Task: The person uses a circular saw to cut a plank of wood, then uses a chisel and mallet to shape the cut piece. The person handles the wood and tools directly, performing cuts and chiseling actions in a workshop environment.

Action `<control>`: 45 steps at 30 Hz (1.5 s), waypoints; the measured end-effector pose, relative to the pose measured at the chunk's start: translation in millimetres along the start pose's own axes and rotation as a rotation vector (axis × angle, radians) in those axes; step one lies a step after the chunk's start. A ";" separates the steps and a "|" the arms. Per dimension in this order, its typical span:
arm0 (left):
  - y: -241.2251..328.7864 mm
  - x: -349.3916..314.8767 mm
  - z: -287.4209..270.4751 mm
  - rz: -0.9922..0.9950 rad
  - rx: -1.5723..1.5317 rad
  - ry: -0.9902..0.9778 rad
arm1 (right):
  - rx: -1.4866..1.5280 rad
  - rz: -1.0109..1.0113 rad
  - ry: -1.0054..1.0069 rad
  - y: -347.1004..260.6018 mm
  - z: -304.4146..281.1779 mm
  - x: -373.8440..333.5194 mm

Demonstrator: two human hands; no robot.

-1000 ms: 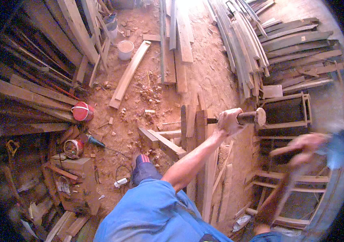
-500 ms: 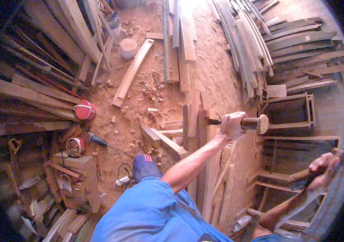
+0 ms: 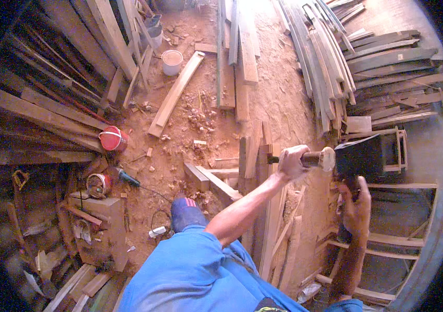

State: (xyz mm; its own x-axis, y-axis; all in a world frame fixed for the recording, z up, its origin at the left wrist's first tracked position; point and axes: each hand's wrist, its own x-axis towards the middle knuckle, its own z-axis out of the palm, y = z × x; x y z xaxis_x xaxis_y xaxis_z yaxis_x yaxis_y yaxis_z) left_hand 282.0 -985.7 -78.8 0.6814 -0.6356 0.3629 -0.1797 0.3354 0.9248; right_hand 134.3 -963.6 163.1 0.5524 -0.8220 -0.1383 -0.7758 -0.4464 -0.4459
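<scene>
My left hand (image 3: 293, 161) is closed round the wooden handle of a chisel (image 3: 312, 159), which lies sideways with its rounded butt to the right. Its dark shank points left to an upright timber (image 3: 263, 171); whether the tip touches the wood is hard to tell. To the right, my right hand (image 3: 356, 208) is closed on a dark, broad-headed tool (image 3: 359, 158) with a bright edge at its top, a short way from the chisel's butt. Blur and the fingers hide its exact kind.
Short frame pieces (image 3: 213, 179) lean left of the timber. A red bucket (image 3: 113, 139), a pale bucket (image 3: 172, 62) and a corded power tool (image 3: 128, 178) are on the shaving-strewn floor. Stacked planks (image 3: 315, 57) lie far right; wooden frames (image 3: 398, 242) stand beside my right arm.
My right hand has swung left and inward with the dark tool, bringing it near the chisel's butt. My left hand still holds the chisel at the timber. The view has shifted slightly.
</scene>
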 end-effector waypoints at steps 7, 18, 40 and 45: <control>-4.0 -5.6 6.0 0.039 -0.032 0.044 | 0.825 -0.537 0.577 -36.2 -36.6 -1.3; -0.1 -8.0 3.3 0.045 -0.041 0.014 | 0.543 -0.190 0.503 -17.4 -17.2 -22.3; -22.9 -19.7 2.3 0.138 0.003 -0.027 | -0.151 -0.331 0.223 -1.2 62.2 9.3; -36.7 -30.4 -4.0 0.072 -0.010 -0.071 | 0.150 0.004 0.085 41.3 70.3 -25.2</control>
State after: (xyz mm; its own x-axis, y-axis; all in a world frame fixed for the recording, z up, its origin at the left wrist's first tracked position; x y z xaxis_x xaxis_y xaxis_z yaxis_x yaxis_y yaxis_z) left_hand 270.7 -975.9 -124.2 0.6149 -0.6573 0.4357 -0.2192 0.3883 0.8951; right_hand 109.8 -936.4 86.0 0.5168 -0.8535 -0.0675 -0.7200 -0.3906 -0.5736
